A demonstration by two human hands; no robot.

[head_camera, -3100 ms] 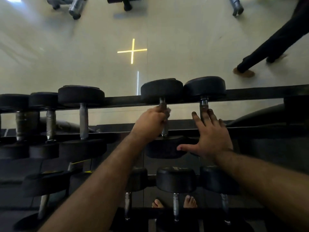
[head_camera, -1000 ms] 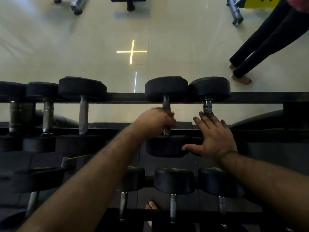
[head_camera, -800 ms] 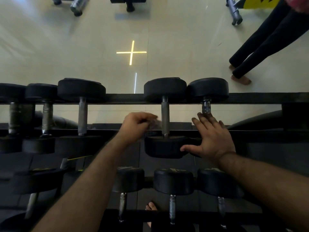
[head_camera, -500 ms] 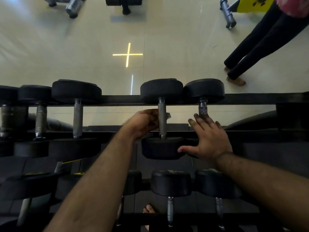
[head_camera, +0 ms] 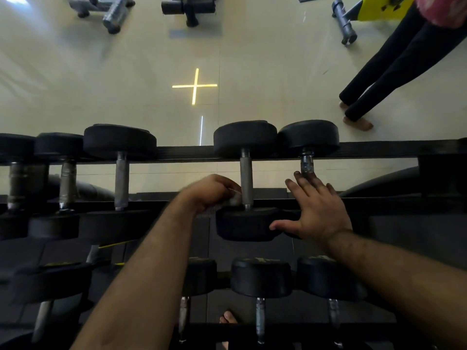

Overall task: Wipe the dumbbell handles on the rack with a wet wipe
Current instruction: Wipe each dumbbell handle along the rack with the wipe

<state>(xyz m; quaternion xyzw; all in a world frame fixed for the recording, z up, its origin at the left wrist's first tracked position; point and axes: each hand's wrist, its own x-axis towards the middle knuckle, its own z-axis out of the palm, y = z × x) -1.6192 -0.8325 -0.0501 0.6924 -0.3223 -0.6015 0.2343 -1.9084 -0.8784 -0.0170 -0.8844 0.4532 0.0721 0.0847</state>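
Note:
A black dumbbell with a grey metal handle (head_camera: 246, 175) lies across the top tier of the black rack (head_camera: 379, 149). My left hand (head_camera: 211, 192) grips a pale wet wipe (head_camera: 233, 197) and holds it against the left side of that handle, near its lower end. My right hand (head_camera: 317, 210) lies flat with fingers spread over the neighbouring dumbbell on the right, covering most of its handle (head_camera: 307, 164), with the thumb on the wiped dumbbell's near head (head_camera: 246, 224).
Three more dumbbells (head_camera: 121, 178) sit on the top tier to the left, and a lower tier holds several (head_camera: 260, 279). Beyond the rack a person's dark-trousered legs (head_camera: 379, 79) stand on the pale floor at the right. Gym equipment (head_camera: 189, 8) stands at the far edge.
My left hand came off the handle to the left, returned to it, and now sits lower on the handle with the wipe. My right hand has stayed in place. The person beyond shifted slightly.

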